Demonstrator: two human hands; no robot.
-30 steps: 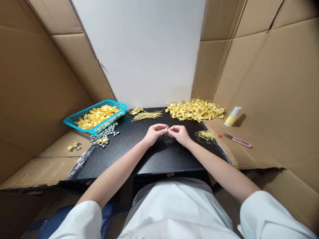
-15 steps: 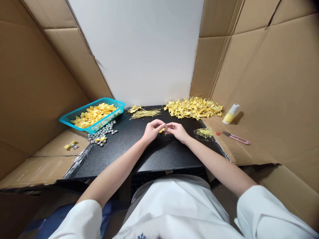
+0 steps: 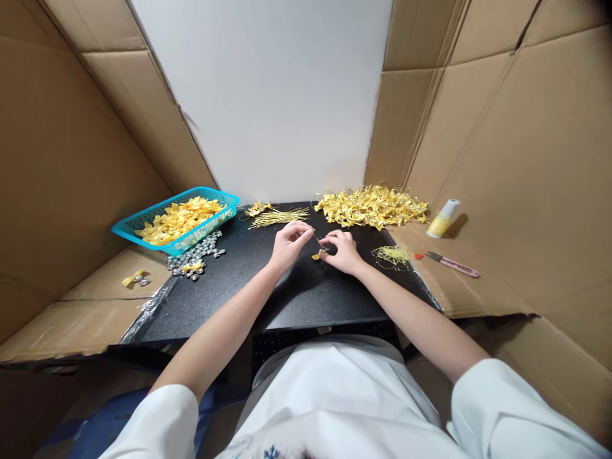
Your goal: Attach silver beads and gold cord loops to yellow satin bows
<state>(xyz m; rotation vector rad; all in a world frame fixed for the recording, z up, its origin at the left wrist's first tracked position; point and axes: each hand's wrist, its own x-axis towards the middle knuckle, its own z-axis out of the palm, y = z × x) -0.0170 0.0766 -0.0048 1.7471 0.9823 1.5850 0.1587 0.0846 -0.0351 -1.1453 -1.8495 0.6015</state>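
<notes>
Over the middle of the black tabletop (image 3: 229, 296), my left hand (image 3: 289, 245) pinches the end of a thin gold cord (image 3: 317, 240) between thumb and fingertips. The cord runs across to my right hand (image 3: 344, 252), whose thumb and fingers are closed on a small yellow ribbon bow (image 3: 316, 257). Part of the bow is hidden by the fingertips. Behind my left hand lies a bundle of straight gold cords (image 3: 277, 218). Beyond my right hand is a heap of yellow bows with looped cords (image 3: 375, 207).
A turquoise basket (image 3: 178, 249) of yellow bows stands at left, with silver bells (image 3: 203, 247) beside it. Loose bows (image 3: 130, 278) lie further left. On the right are cord scraps (image 3: 392, 255), pink-handled thread snips (image 3: 456, 266) and a white-and-yellow cone (image 3: 442, 219). Cardboard walls (image 3: 516, 159) enclose the sides.
My hands have drawn apart, the left going slightly left and up. A stretch of cord now shows between them, and the bow sits by my right fingertips.
</notes>
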